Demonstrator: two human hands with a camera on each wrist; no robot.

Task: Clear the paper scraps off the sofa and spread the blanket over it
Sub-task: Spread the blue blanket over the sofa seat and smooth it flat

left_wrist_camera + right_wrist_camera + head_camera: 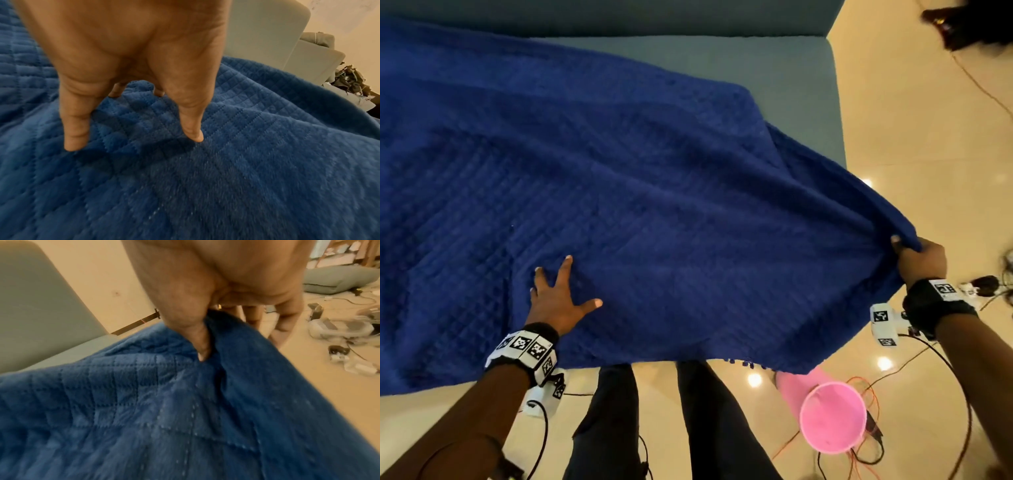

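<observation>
grey-green fabric sofa half under soft, floppy quilted blue blanket: your left hand presses it flat, fingers spread, right hand pinches its raised edge, so grip corners.

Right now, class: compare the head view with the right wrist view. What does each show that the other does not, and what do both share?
Only the head view shows the left hand spread flat on the blanket, a pink bucket on the floor, and the person's legs.

Only the right wrist view shows a grey cushion lying on the floor and clear plastic containers beside it.

Both show the right hand gripping the blue blanket's edge, lifted off the uncovered end of the grey sofa.
</observation>
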